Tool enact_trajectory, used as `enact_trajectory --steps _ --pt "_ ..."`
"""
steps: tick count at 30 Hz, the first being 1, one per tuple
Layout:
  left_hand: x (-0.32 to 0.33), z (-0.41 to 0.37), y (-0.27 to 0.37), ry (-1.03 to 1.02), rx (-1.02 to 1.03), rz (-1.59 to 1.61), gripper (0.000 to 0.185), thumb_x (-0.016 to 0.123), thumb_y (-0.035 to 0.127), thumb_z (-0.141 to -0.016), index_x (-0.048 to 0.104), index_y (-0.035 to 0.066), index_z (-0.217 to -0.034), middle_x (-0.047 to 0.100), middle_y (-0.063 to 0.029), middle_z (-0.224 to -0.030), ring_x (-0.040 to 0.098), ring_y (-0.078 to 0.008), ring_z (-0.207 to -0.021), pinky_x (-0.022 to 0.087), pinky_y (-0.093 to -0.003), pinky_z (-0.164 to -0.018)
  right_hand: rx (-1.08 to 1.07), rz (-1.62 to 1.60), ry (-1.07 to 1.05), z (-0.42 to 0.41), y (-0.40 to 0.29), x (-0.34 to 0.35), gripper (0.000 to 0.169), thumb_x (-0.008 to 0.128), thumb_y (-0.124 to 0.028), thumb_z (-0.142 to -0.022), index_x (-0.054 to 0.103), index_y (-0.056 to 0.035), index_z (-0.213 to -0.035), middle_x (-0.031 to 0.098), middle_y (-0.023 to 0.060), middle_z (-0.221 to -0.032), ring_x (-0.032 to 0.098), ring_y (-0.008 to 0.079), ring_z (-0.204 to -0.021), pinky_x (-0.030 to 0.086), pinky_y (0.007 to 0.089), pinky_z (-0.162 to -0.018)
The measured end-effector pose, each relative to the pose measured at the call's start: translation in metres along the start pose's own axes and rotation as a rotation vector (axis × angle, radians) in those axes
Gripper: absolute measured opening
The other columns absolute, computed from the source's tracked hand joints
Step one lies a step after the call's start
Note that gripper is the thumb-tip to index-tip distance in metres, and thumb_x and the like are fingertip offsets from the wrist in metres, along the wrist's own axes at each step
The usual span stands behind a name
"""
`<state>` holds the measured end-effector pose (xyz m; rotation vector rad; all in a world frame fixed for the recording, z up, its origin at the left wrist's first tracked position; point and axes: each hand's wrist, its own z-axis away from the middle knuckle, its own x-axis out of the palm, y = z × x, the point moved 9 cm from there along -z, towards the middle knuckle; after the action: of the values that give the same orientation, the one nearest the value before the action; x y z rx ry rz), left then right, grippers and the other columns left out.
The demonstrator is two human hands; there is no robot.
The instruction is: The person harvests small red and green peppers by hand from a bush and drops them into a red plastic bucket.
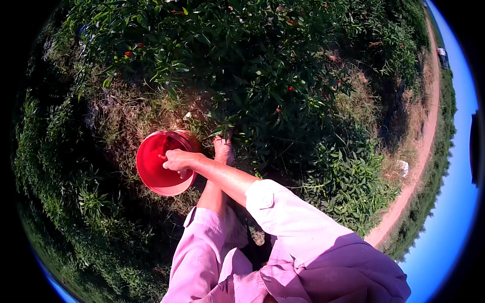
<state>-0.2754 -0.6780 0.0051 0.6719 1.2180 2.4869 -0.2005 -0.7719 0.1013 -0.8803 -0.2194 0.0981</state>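
My right hand [177, 160] is over the open mouth of a red plastic bucket [161, 180], its fingers bent inward; a small red thing shows by the fingertips, and whether they grip it cannot be told. Low inside the bucket are dark red things, partly in shadow. My left hand [224, 147] reaches beyond the right forearm to the edge of a leafy pepper plant [257, 125]. Leaves cover its fingertips, so its hold is hidden. Small red peppers [290, 89] hang among the dark green leaves.
Dry grass and weeds [125, 117] surround the bucket. Another row of green plants [57, 189] runs along the left. At the right are a dirt track [426, 151], a white object [403, 168] at its edge and a distant vehicle [442, 57].
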Motion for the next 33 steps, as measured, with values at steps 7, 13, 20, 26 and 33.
enact_trajectory --steps 7,13,20,26,33 --pt "-0.006 -0.006 0.011 0.006 -0.296 -0.048 0.027 0.061 0.023 -0.083 0.059 0.004 -0.101 0.059 -0.0028 -0.089 0.052 -0.0154 -0.081 0.043 -0.0314 -0.071 -0.389 -0.606 0.376 0.076 -0.009 -0.073 0.024 0.046 -0.018 -0.088 0.056 0.0029 -0.097 0.062 0.0083 -0.077 0.061 0.0134 -0.059 0.049 0.0248 -0.044" --pt "0.006 -0.016 -0.012 -0.006 -0.335 0.423 0.025 0.061 0.022 -0.084 0.059 0.004 -0.101 0.062 -0.0066 -0.092 0.060 -0.0195 -0.077 0.051 -0.0337 -0.065 0.161 -0.687 1.322 0.232 0.158 -0.176 0.019 0.051 -0.010 -0.087 0.053 -0.0011 -0.104 0.059 0.0041 -0.073 0.054 0.0090 -0.052 0.039 0.0192 -0.039" --pt "0.025 -0.019 0.007 0.000 -0.227 0.492 0.014 0.055 0.009 -0.086 0.059 0.003 -0.097 0.064 -0.0079 -0.087 0.061 -0.0186 -0.071 0.053 -0.0343 -0.061 -0.223 -0.951 1.660 0.226 0.198 -0.220 0.023 0.068 -0.009 -0.076 0.057 -0.0083 -0.097 0.057 -0.0021 -0.074 0.052 0.0076 -0.053 0.038 0.0199 -0.041" --pt "0.022 -0.007 0.014 -0.010 -0.299 0.277 0.013 0.058 0.018 -0.086 0.059 0.009 -0.093 0.062 -0.0032 -0.081 0.059 -0.0136 -0.065 0.049 -0.0286 -0.054 -0.300 -0.915 1.681 0.209 0.210 -0.243 0.016 0.071 -0.024 -0.074 0.063 -0.0128 -0.082 0.059 -0.0043 -0.078 0.051 0.0063 -0.064 0.039 0.0232 -0.055" --pt "0.016 0.035 0.064 -0.058 -0.261 0.074 0.030 0.063 0.022 -0.082 0.054 0.012 -0.109 0.055 0.0022 -0.099 0.050 -0.0095 -0.083 0.044 -0.0265 -0.065 -0.198 -1.077 1.647 0.204 0.207 -0.244 0.027 0.073 -0.033 -0.072 0.059 -0.0132 -0.084 0.049 -0.0064 -0.062 0.041 0.0039 -0.047 0.031 0.0199 -0.041"
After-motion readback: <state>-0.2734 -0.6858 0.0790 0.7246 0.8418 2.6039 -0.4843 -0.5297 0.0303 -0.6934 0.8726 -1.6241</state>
